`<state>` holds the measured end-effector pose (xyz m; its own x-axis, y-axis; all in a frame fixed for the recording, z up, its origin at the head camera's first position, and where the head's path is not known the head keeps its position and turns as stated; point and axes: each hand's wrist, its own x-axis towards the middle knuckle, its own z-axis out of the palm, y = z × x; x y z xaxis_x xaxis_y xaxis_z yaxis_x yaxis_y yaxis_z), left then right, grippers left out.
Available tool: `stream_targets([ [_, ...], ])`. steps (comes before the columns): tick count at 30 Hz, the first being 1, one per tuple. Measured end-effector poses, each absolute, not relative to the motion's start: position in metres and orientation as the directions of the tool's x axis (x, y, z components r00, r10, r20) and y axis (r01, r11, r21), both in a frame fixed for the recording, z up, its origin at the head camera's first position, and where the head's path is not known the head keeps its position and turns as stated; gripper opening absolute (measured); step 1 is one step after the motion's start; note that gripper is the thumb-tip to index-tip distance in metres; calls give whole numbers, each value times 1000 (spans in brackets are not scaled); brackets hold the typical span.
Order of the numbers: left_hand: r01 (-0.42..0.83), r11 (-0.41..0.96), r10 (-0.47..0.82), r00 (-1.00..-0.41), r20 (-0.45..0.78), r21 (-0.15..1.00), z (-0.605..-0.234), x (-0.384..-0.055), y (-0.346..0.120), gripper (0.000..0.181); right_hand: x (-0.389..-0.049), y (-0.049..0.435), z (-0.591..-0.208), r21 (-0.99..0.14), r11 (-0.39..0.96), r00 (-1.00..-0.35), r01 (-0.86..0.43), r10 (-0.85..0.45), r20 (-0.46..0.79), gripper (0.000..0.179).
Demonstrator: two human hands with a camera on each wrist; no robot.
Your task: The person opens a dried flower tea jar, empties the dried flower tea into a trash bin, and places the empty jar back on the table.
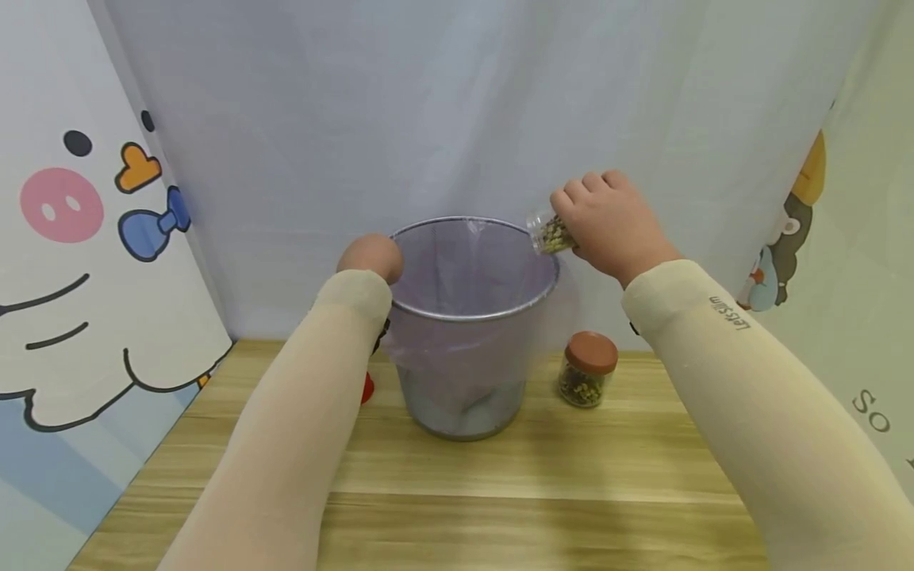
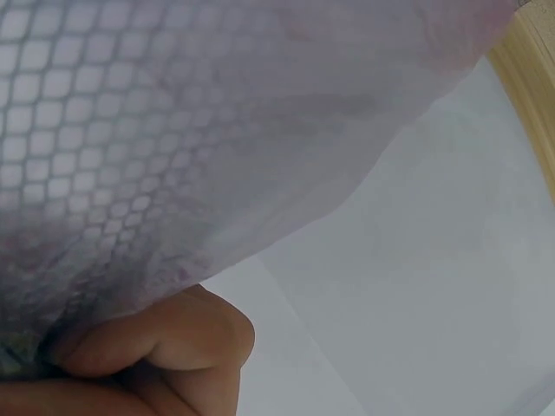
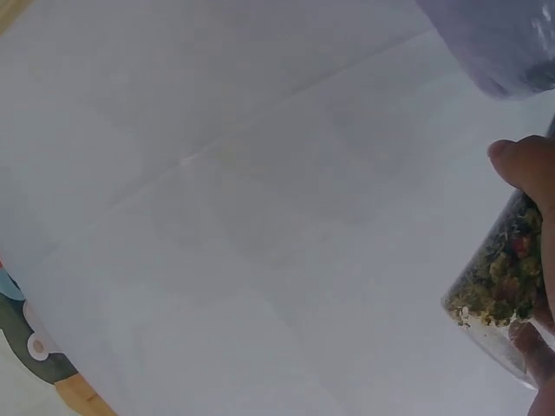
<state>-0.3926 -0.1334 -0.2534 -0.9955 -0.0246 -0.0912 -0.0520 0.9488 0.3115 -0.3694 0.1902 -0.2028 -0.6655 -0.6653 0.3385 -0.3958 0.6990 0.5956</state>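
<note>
A metal mesh wastebasket (image 1: 460,412) stands on the table, lined with a thin, see-through purple bag (image 1: 457,345) folded over its rim. My left hand (image 1: 371,258) grips the basket at the left of the rim; in the left wrist view its fingers (image 2: 165,342) curl against bag and mesh. My right hand (image 1: 614,226) holds a clear, lidless jar (image 1: 551,235) tipped sideways, its mouth over the right of the rim. Dried yellow-green bits with some red, like flower tea, fill part of the jar (image 3: 499,273).
A second jar (image 1: 587,371) with an orange-brown lid and similar dried contents stands right of the basket. Something red (image 1: 367,388) shows partly behind my left forearm. Pale curtains (image 1: 321,143) hang behind the wooden table (image 1: 535,507), cartoon-printed sheets at both sides.
</note>
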Motion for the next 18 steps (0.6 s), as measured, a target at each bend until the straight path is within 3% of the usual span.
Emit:
stream_targets([
  [10, -48, 951, -20, -995, -93, 307, -249, -387, -133, 42, -372, 192, -198, 651, 653, -609, -387, -711, 352, 51],
  [18, -55, 948, -26, -995, -96, 313, -250, -388, -133, 42, -370, 191, -195, 680, 632, -618, -372, -715, 327, 53],
])
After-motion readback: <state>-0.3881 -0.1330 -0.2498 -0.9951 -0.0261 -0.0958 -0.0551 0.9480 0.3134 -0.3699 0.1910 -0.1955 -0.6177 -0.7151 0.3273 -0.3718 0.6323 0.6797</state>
